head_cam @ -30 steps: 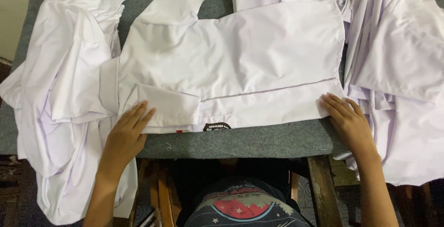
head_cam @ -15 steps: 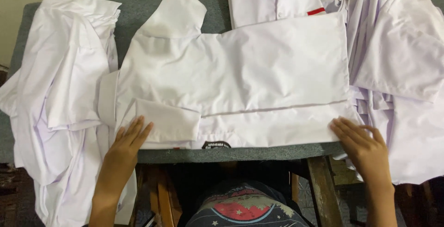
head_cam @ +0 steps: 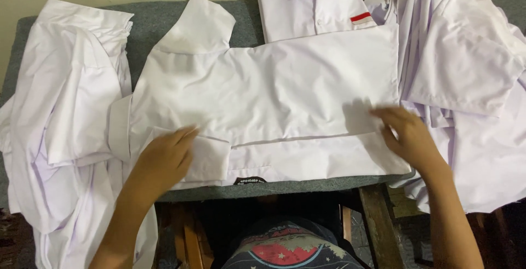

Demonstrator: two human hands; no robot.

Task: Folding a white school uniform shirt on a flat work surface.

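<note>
A white shirt [head_cam: 274, 99] lies flat across the middle of a grey padded table [head_cam: 159, 19], its lower fold reaching the near edge. The left hand [head_cam: 164, 156] rests palm-down, fingers extended, on the folded sleeve cuff [head_cam: 211, 156] near the near-left part of the shirt. The right hand [head_cam: 408, 134] lies open and flat on the shirt's right end. A folded collared shirt [head_cam: 312, 6] sits at the far edge. Piles of white shirts flank both sides: left pile [head_cam: 66, 121], right pile [head_cam: 466, 77].
</note>
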